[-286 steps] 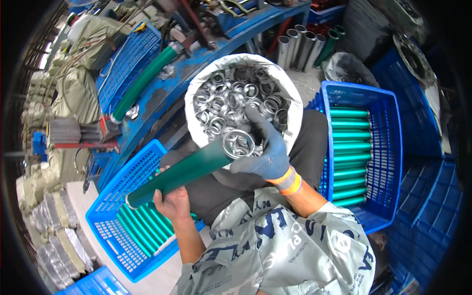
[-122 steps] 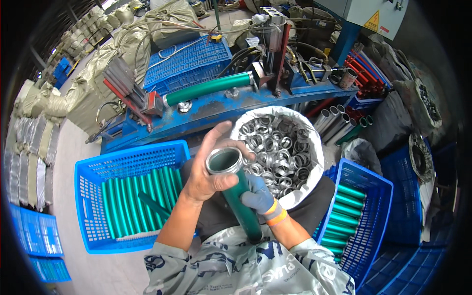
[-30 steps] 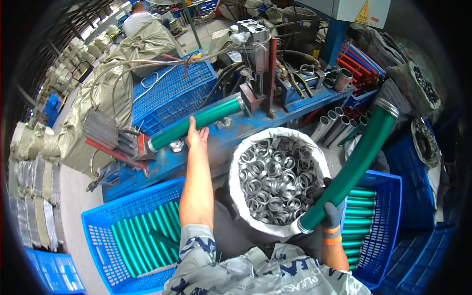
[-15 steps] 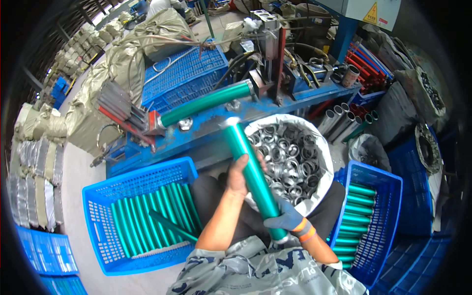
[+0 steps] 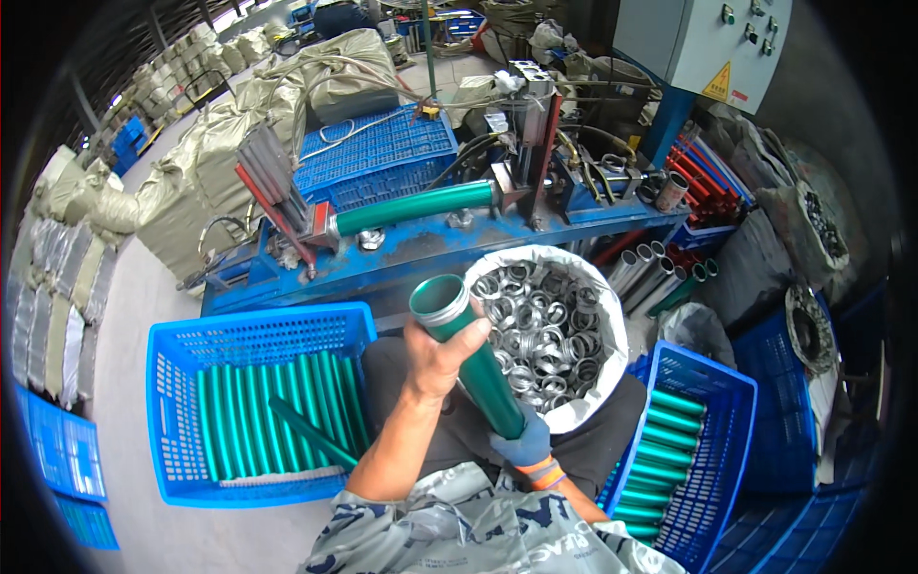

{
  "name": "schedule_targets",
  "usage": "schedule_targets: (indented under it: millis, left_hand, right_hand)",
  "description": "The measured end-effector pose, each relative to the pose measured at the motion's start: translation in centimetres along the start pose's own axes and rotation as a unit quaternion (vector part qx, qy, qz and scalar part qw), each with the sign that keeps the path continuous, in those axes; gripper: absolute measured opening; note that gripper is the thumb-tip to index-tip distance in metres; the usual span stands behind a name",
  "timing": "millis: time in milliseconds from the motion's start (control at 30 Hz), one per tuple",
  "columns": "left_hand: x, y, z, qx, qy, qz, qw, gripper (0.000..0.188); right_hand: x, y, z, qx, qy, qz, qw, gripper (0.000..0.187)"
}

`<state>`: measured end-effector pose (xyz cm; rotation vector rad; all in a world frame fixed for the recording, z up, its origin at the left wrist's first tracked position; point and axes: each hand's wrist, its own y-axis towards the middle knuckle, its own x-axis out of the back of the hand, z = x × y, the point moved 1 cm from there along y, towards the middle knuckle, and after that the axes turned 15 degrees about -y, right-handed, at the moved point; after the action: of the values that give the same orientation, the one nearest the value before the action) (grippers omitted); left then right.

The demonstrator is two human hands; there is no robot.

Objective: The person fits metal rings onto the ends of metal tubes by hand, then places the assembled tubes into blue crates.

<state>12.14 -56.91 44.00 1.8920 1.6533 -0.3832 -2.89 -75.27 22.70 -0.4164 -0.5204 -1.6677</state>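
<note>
A green metal tube (image 5: 490, 383) slants across my lap, its open upper end facing me. A silvery ring (image 5: 449, 314) lines the mouth of that end. My bare left hand (image 5: 440, 359) is wrapped round the tube just below the mouth, thumb across its side. Lower down, my right hand (image 5: 523, 444), in a blue-grey glove with an orange cuff, closes round the bottom end, which it hides. Just beyond the tube, a white sack (image 5: 615, 335) holds many loose metal rings (image 5: 550, 320).
A blue bench machine (image 5: 382, 256) stands ahead, another green tube (image 5: 416, 208) clamped along it. Blue baskets with green tubes flank me: a left basket (image 5: 156, 402) and a right basket (image 5: 741, 421). Steel tubes (image 5: 636, 268) lean beyond the sack. A grey control box (image 5: 688, 57) rises at far right.
The held tube's upper end has tilted toward me and come lower and left, so its mouth now shows. My left hand has moved up to that end. The view has shifted slightly.
</note>
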Motion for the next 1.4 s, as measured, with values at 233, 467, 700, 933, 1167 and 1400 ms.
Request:
schedule_targets:
  millis: [233, 467, 700, 933, 1167, 1400]
  left_hand:
    - [0.5, -1.1, -1.6, -0.021, -0.02, -0.019, 0.999, 0.043]
    - [-0.9, -2.4, -2.8, -0.065, -0.03, 0.015, 0.997, 0.063]
    - [0.6, -2.4, -3.1, -0.081, 0.008, -0.007, 0.997, 0.08]
    - [3.0, 0.4, -0.5, -0.194, 0.143, 0.023, 0.97, 0.027]
    - [9.3, 1.2, 2.5, -0.172, 0.183, 0.028, 0.968, 0.022]
    - [9.9, 2.4, 7.8, 0.026, 0.174, -0.011, 0.984, 0.058]
  right_hand:
    - [-0.8, 0.1, 0.5, 0.013, -0.019, -0.032, 0.999, 0.081]
    - [-0.7, 0.7, -1.2, 0.003, 0.103, 0.093, 0.99, 0.078]
    - [2.5, -0.6, 1.3, -0.02, 0.209, 0.374, 0.903, 0.071]
    - [6.5, -1.2, -1.4, -0.087, 0.246, 0.371, 0.891, 0.071]
    - [16.8, 0.8, 2.2, 0.005, -0.184, 0.059, 0.981, 0.088]
    - [25.9, -5.2, -2.3, -0.108, 0.136, -0.293, 0.94, 0.066]
